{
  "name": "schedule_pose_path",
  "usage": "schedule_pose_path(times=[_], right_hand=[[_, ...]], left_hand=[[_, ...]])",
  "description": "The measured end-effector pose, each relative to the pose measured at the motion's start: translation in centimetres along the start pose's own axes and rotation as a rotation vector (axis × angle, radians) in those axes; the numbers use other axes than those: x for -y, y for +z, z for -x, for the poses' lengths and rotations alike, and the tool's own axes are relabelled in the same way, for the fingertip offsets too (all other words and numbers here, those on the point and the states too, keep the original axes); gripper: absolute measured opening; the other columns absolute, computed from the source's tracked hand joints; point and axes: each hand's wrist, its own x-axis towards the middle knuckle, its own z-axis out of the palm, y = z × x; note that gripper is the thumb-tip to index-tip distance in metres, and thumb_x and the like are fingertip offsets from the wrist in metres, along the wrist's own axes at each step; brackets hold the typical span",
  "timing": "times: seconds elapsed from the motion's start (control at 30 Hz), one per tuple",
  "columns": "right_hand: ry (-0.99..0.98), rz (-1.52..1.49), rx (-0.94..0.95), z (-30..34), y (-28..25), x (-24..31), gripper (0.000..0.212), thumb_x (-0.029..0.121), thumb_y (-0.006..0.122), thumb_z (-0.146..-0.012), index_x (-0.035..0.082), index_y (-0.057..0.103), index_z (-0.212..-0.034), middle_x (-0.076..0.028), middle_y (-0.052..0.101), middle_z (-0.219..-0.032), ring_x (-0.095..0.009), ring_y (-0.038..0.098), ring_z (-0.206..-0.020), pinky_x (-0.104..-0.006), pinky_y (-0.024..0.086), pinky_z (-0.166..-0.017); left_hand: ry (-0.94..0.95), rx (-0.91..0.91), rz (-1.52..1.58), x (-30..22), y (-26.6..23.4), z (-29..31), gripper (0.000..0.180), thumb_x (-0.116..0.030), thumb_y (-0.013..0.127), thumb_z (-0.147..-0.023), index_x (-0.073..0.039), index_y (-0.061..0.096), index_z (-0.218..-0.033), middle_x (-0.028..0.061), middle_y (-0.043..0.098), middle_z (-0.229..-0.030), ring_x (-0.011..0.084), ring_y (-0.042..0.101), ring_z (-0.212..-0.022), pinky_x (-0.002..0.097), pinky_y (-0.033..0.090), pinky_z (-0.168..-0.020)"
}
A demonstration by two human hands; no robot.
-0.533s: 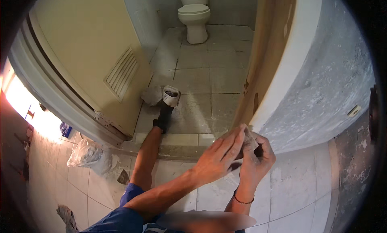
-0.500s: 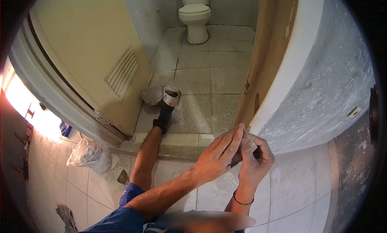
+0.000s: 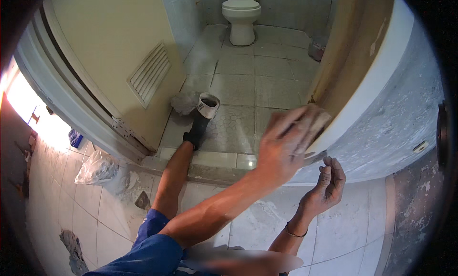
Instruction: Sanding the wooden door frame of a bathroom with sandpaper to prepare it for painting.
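Tiled bathroom floor (image 3: pixel 234 87) beyond a cream door (image 3: pixel 107 32) with slatted vent (image 3: pixel 150 75); white toilet (image 3: pixel 241 18) at far end. Brown door jamb (image 3: pixel 355 52) to the right, beside a patchy grey wall (image 3: pixel 381 128). Left hand (image 3: pixel 285 145) raised at the jamb's edge, fingers clasped over a small tan-grey piece (image 3: pixel 321 121), exact kind unclear. Location of piece: at the fingertips, beside the jamb edge; contact uncertain. Right hand (image 3: pixel 328 189) lower and farther right, near the wall; fingers released, loosely curled, dusty. Thin dark wristband (image 3: pixel 296 234) below. Bare leg (image 3: pixel 172 180) stretched across the door sill (image 3: pixel 207 175). On pale outer tiles (image 3: pixel 88 199), at left: crumpled plastic bag (image 3: pixel 97 170).
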Motion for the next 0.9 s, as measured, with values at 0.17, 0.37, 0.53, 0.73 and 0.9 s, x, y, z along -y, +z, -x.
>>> schedule_pose_path(times=[0.17, 0.37, 0.53, 0.73, 0.9], right_hand=[[-0.149, 0.143, 0.015, -0.6, 0.2, -0.7, 0.037, 0.023, 0.054, -0.090, -0.005, 0.052, -0.114, -0.019, 0.055, -0.110, -0.026, 0.054, -0.104, -0.0343, 0.046, -0.084], [-0.441, 0.428, -0.021, -0.1, 2.0, -3.1, 0.052, 0.041, 0.047, -0.091, 0.001, 0.048, -0.124, -0.021, 0.041, -0.129, -0.035, 0.041, -0.119, -0.0470, 0.039, -0.093], [-0.727, 0.571, 0.013, -2.1, 3.0, -3.2, 0.054, 0.043, 0.039, -0.092, 0.005, 0.040, -0.131, -0.021, 0.035, -0.135, -0.043, 0.030, -0.126, -0.0565, 0.028, -0.102], [-0.830, 0.619, 0.037, -4.2, 3.5, -4.8, 0.066, 0.051, 0.036, -0.090, 0.015, 0.017, -0.142, -0.015, 0.014, -0.147, -0.041, 0.013, -0.134, -0.0577, 0.016, -0.107], [-0.896, 0.654, 0.034, -4.6, 3.3, -5.8, 0.079, 0.058, 0.043, -0.084, 0.015, 0.014, -0.143, -0.017, 0.011, -0.147, -0.040, 0.011, -0.134, -0.0586, 0.013, -0.107]], left_hand=[[0.044, -0.049, 0.123, -0.4, 1.9, 1.0, 0.041, 0.005, 0.062, -0.068, 0.001, 0.061, -0.109, 0.0120, 0.060, -0.097, 0.0246, 0.054, -0.080, 0.0319, 0.043, -0.073], [0.036, -0.010, 0.162, 0.8, 1.8, 2.9, 0.042, 0.004, 0.061, -0.066, -0.003, 0.060, -0.108, 0.0078, 0.057, -0.103, 0.0260, 0.053, -0.086, 0.0353, 0.045, -0.073], [-0.019, -0.031, 0.193, 0.7, 2.2, 1.2, 0.042, 0.006, 0.060, -0.066, -0.003, 0.061, -0.107, 0.0073, 0.057, -0.101, 0.0252, 0.054, -0.085, 0.0345, 0.046, -0.072], [0.008, -0.089, 0.243, 1.2, 2.2, 2.4, 0.029, 0.003, 0.061, -0.072, 0.000, 0.064, -0.100, 0.0084, 0.059, -0.088, 0.0215, 0.055, -0.076, 0.0287, 0.045, -0.065], [-0.022, -0.161, 0.234, 0.9, 2.1, -0.9, 0.027, 0.001, 0.063, -0.073, -0.002, 0.064, -0.100, 0.0084, 0.060, -0.084, 0.0206, 0.058, -0.076, 0.0289, 0.046, -0.061]])
